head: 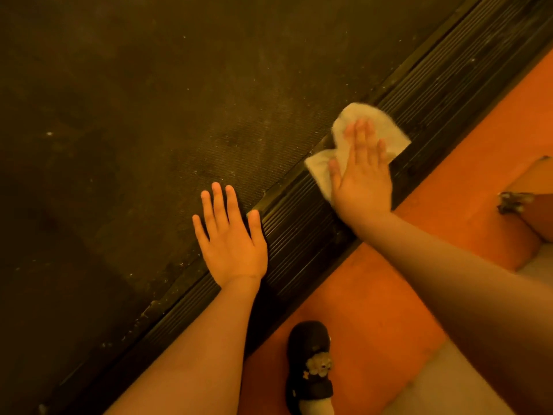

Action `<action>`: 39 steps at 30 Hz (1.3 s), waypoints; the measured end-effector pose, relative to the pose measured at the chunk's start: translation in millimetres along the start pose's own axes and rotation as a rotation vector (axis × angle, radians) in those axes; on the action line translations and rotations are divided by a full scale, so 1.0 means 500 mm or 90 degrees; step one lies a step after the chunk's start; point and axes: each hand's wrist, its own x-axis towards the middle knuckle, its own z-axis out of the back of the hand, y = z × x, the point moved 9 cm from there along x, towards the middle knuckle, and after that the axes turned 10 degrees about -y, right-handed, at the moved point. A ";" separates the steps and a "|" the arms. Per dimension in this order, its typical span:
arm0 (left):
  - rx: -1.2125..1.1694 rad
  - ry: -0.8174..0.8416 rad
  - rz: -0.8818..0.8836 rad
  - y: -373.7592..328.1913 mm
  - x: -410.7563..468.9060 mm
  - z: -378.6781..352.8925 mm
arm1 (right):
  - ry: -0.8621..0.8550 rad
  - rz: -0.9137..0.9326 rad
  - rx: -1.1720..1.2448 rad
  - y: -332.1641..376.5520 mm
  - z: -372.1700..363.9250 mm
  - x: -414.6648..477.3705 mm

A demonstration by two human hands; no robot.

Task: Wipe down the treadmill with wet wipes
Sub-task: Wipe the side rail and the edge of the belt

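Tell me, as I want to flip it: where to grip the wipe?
Pinch the wipe by its loose corner beside the thumb, from the belt side. The right hand presses the rest flat on the side rail; only that corner lies free.

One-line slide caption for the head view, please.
The right hand presses a wet wipe on the treadmill's ribbed side rail while the left hand rests flat at the belt edge.
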 end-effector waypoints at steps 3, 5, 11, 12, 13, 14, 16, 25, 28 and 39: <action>-0.004 -0.003 0.002 0.000 0.000 0.001 | 0.018 0.108 0.026 0.108 -0.012 -0.142; -0.004 -0.002 0.002 0.000 0.001 0.001 | 0.060 0.176 0.017 0.138 -0.022 -0.200; -0.005 -0.005 0.003 0.002 0.002 0.006 | 0.050 0.131 -0.025 -0.007 -0.018 -0.035; -0.005 -0.005 0.003 0.001 0.001 0.006 | 0.043 0.092 -0.037 -0.048 -0.010 0.003; -0.005 -0.006 0.003 0.001 0.001 0.006 | 0.041 0.057 -0.048 -0.088 -0.003 0.036; -0.004 -0.006 0.004 0.000 0.001 0.005 | 0.054 0.018 -0.051 -0.121 0.003 0.063; 0.001 -0.005 0.005 0.001 0.001 0.004 | 0.083 -0.067 -0.045 -0.152 0.007 0.085; 0.006 -0.008 0.007 -0.003 0.003 0.008 | 0.078 0.100 -0.011 0.110 -0.038 -0.112; -0.001 -0.009 0.005 -0.003 0.004 0.009 | 0.068 0.147 -0.050 0.070 -0.034 -0.050; 0.006 -0.016 0.007 -0.004 0.003 0.011 | 0.017 -0.160 -0.037 -0.173 0.012 0.039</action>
